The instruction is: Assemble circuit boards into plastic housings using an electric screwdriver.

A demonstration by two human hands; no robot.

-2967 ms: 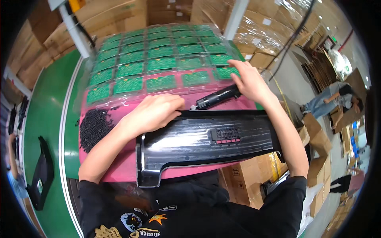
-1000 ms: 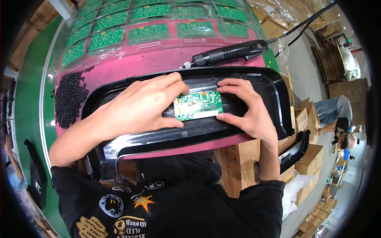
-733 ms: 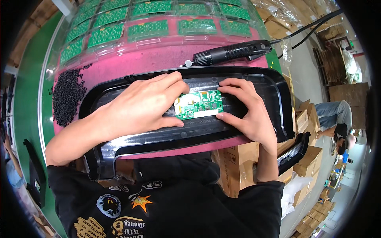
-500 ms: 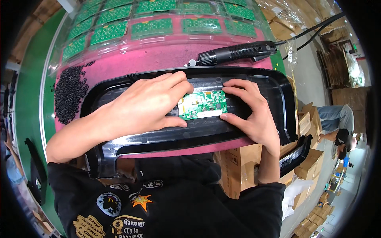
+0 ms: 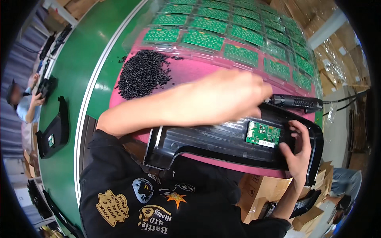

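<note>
A green circuit board lies flat inside a long black plastic shell. My right hand rests at the right part of the shell, beside the board, with fingers and thumb spread and nothing between them. Over the far rim reaches my left hand, blurred by motion, its fingertips near the tip of a black electric screwdriver. Those fingers curl away from view, so I cannot see whether they touch or hold anything.
A heap of small black screws sits on the pink mat. Clear trays of green boards cover the far side. Cardboard boxes stand below the near edge. Across the green table, another person works near a second shell.
My left hand has left the board and moved away toward the screwdriver tip. My right hand has let go of the board and opened. The view has turned leftward.
</note>
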